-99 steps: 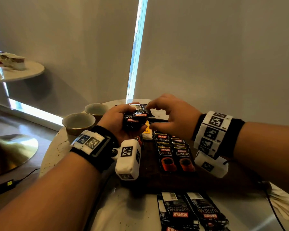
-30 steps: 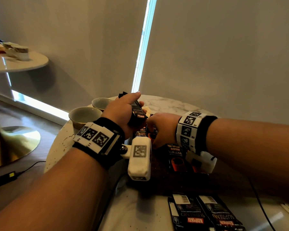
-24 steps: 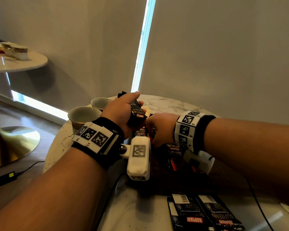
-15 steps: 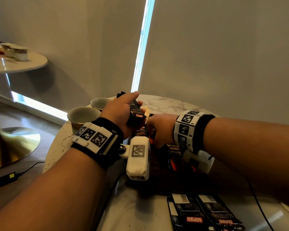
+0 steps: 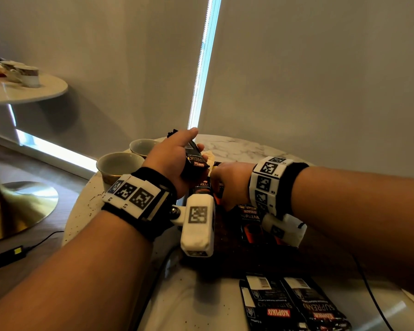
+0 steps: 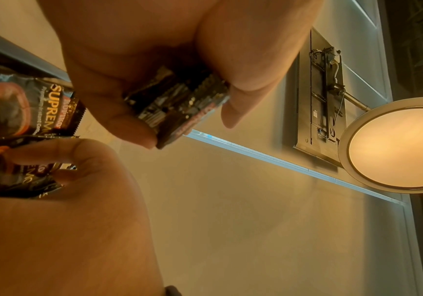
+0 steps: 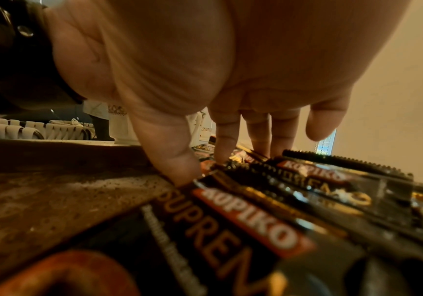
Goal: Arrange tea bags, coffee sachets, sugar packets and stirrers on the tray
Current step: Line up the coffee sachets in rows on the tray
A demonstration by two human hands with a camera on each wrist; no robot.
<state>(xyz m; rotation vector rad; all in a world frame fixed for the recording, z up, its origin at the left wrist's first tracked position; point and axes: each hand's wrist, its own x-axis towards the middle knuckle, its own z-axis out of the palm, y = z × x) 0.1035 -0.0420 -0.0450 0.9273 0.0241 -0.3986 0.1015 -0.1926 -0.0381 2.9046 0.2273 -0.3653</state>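
The right hand's fingers [image 7: 220, 144] are spread and pointed down, tips and thumb pressing on the Kopiko Supremo coffee sachets [image 7: 268, 210] laid overlapping in a row on the dark tray [image 7: 53, 196]; this looks like nudging the newest sachet square with the rest, not lifting it, since nothing is curled into the palm. The right hand [image 5: 230, 181] sits low over the far end of that row. The left hand [image 5: 170, 161] is raised just above and beside it, fingers and thumb wrapped round a small stack of sachets [image 6: 180, 108], held as a supply from which, I judge, the right hand draws one at a time. The tray lies on the marble tabletop [image 5: 237, 146]. More sachets [image 5: 294, 304] lie off the tray at the near edge, not yet placed. Two empty cups [image 5: 120, 164] stand just left of the left hand, close enough to be knocked. The wrist cameras and forearms hide much of the tray; I cannot make out any tea bags, sugar packets or stirrers.
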